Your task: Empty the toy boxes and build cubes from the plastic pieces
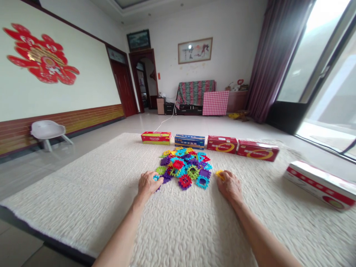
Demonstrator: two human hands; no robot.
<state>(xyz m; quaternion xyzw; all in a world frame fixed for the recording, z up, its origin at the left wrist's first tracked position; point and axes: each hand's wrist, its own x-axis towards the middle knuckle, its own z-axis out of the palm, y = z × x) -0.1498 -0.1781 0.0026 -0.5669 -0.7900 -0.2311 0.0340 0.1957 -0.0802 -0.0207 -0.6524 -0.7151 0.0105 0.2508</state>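
Observation:
A heap of colourful square plastic interlocking pieces, in purple, red, green, yellow and light blue, lies on the cream quilted cover. At the heap's left edge is my left hand, its fingers closed around a light blue interlocking piece beside purple ones. My right hand is just off the right side of the heap, pinching a yellow interlocking piece. Both hands rest low, close to the cover, and partly hide the pieces they hold.
Behind the heap stands a row of boxes: a red-and-yellow box, a blue box and two red boxes. A white-and-red box lies to the right. The quilted cover ends at the left, near a white chair.

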